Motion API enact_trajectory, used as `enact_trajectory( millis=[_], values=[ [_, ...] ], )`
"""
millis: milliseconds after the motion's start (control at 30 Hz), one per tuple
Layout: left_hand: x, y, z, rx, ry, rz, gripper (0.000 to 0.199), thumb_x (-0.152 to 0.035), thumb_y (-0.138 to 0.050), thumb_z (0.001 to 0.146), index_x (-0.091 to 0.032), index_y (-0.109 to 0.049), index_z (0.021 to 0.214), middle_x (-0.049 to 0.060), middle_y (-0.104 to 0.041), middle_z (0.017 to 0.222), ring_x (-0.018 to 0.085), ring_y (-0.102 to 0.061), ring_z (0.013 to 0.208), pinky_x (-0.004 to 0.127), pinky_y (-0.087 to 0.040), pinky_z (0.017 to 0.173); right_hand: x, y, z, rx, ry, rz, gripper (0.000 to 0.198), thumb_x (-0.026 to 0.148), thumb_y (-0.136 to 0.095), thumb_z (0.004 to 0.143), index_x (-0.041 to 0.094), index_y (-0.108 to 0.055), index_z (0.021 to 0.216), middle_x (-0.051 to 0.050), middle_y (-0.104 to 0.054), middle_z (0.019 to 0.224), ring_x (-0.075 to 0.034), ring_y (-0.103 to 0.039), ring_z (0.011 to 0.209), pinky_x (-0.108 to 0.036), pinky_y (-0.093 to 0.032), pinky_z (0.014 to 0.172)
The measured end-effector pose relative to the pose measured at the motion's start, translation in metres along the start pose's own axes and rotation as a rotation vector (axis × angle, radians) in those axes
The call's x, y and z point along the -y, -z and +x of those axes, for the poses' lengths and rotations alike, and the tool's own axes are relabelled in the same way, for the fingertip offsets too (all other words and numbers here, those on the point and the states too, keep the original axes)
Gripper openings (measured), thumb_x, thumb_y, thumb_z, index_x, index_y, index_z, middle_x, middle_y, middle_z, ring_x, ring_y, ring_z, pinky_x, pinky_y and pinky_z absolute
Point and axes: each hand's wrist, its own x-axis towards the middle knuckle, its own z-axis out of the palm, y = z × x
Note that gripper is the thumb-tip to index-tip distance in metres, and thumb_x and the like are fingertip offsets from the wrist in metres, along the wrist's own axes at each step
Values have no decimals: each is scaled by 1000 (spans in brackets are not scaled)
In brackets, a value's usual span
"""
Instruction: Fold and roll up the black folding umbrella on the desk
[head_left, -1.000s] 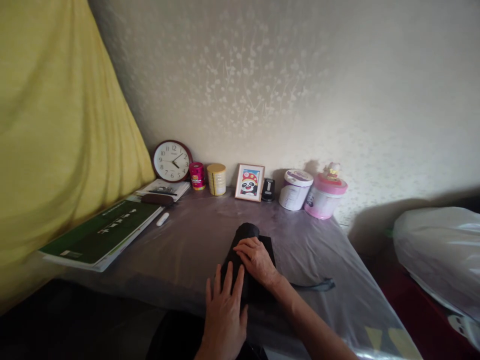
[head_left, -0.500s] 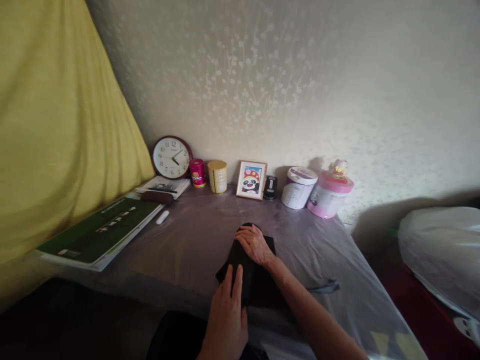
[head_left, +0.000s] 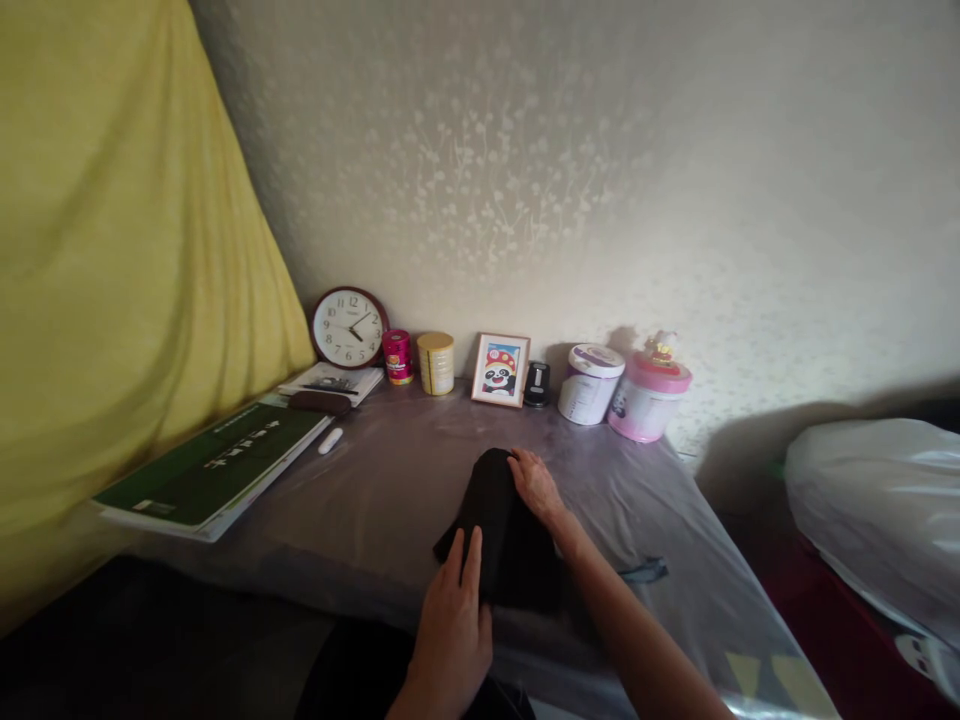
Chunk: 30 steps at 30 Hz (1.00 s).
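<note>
A folded piece of black cloth [head_left: 484, 510] lies near the front of the table, rounded at its far end; its exact kind does not show. My left hand [head_left: 454, 620] rests on its near left part, index and middle fingers stretched out and slightly apart. At the cloth's upper right edge, my right hand [head_left: 538, 488] has its fingers bent over the fabric, closed on that edge. The right thumb is hidden. To the right of my right forearm lies a grey-blue strip [head_left: 646, 571].
Along the wall stand a clock [head_left: 349, 327], a pink tin [head_left: 398, 357], a yellow-lidded can [head_left: 436, 364], a framed panda picture [head_left: 500, 370], a black object [head_left: 537, 384] and two tubs [head_left: 591, 385]. Green books [head_left: 217, 465], a brown case [head_left: 320, 402] and a white object [head_left: 330, 441] lie left.
My right hand has slid right from the top of the cloth to its upper right edge. The cloth's far end now looks wider and more exposed. My left hand stays nearly in place.
</note>
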Motion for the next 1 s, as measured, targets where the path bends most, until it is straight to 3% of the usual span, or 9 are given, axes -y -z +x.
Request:
enact_trajectory(
  millis=[133, 267, 367, 600, 800, 1000],
  values=[
    [-1, 0, -1, -22, -6, 8, 73, -7, -35, 74, -15, -7, 142, 16, -22, 148, 24, -33, 131, 40, -35, 102, -21, 25, -15, -30, -167, 56, 28, 22, -43, 84, 17, -62, 104, -10, -67, 103, -21, -60, 100, -37, -42, 91],
    [-1, -2, -2, -48, -1, 3, 74, -7, -36, 74, -16, -7, 142, 15, -23, 147, 23, -35, 129, 39, -36, 101, -30, 45, -37, 4, -279, 158, 27, 28, -45, 82, 18, -65, 96, -6, -69, 84, -20, -64, 81, -31, -50, 71],
    [1, -5, -1, -73, -13, -5, 74, -8, -36, 74, -15, -8, 142, 15, -23, 147, 23, -35, 130, 38, -35, 102, -25, 50, -51, 62, -320, 246, 27, 33, -46, 80, 18, -66, 92, -3, -68, 76, -18, -64, 69, -26, -51, 55],
    [0, -4, -1, -72, 0, -8, 73, -8, -37, 74, -13, -9, 142, 17, -25, 146, 24, -36, 129, 37, -35, 101, -5, 47, -65, 84, -368, 279, 33, 37, -51, 78, 15, -62, 100, -1, -62, 67, -15, -58, 54, -24, -47, 45],
    [-1, -1, -2, -55, 3, -1, 73, -7, -36, 75, -12, -8, 141, 18, -24, 146, 24, -34, 130, 37, -35, 101, 7, 38, -68, 56, -302, 166, 31, 36, -60, 73, 16, -63, 97, -3, -66, 74, -20, -63, 71, -30, -49, 63],
    [3, -3, 1, -44, 7, -8, 70, -9, -36, 75, -4, -9, 140, 20, -24, 145, 24, -30, 132, 38, -34, 104, 23, 25, -57, 41, -286, 309, 37, 33, -60, 72, 16, -61, 106, -7, -69, 88, -23, -64, 90, -32, -49, 75]
  ],
)
